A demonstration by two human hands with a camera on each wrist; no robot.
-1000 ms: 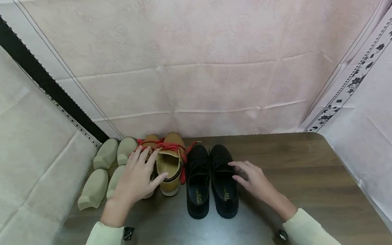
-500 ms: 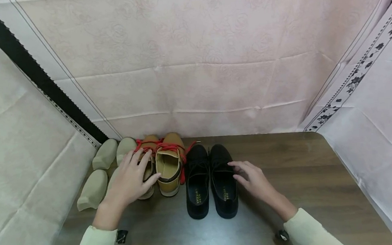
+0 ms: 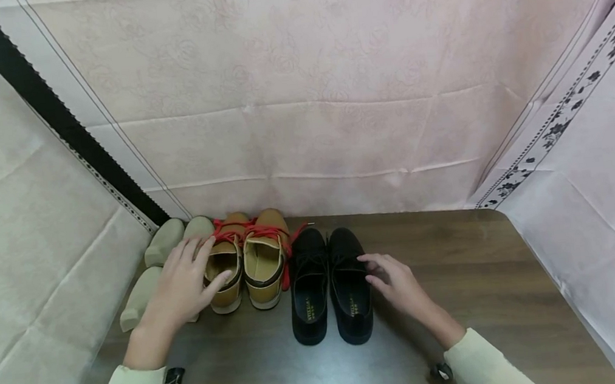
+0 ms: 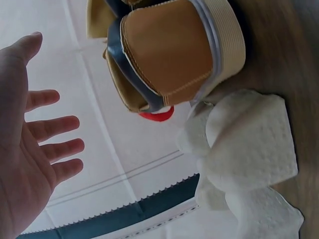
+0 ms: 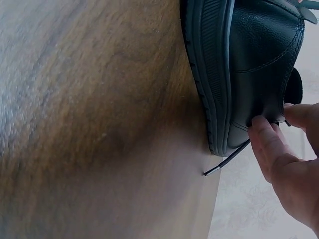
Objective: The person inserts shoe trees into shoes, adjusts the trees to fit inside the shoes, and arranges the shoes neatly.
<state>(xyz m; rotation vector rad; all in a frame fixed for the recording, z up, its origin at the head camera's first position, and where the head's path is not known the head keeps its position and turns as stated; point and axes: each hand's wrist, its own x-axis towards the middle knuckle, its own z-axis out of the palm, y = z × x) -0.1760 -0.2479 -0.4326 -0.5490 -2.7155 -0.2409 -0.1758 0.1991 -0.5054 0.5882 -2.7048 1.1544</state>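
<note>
A pair of black lace-up shoes (image 3: 310, 283) stands on the wooden surface in the head view, toes toward the back. My right hand (image 3: 398, 284) touches the outer side of the right black shoe (image 5: 264, 64); in the right wrist view its fingertips rest on the side near the lace, with the thumb by the opening. To the left stands a pair of tan shoes (image 3: 263, 263) with red laces. My left hand (image 3: 176, 292) has spread fingers and holds nothing. It hovers over pale shoe-shaped moulded pieces (image 4: 249, 144), partly hiding them, beside the left tan shoe (image 4: 169, 50).
Several pale moulded pieces (image 3: 143, 295) lie in the far left corner, against the cloth wall. Patterned cloth (image 3: 334, 122) hangs behind and on both sides. Brown wooden surface (image 3: 444, 247) extends right of the black shoes.
My left hand has moved left and slightly down, off the tan shoes, uncovering the left one. My right hand has stayed at the black shoe. The shoes have not moved.
</note>
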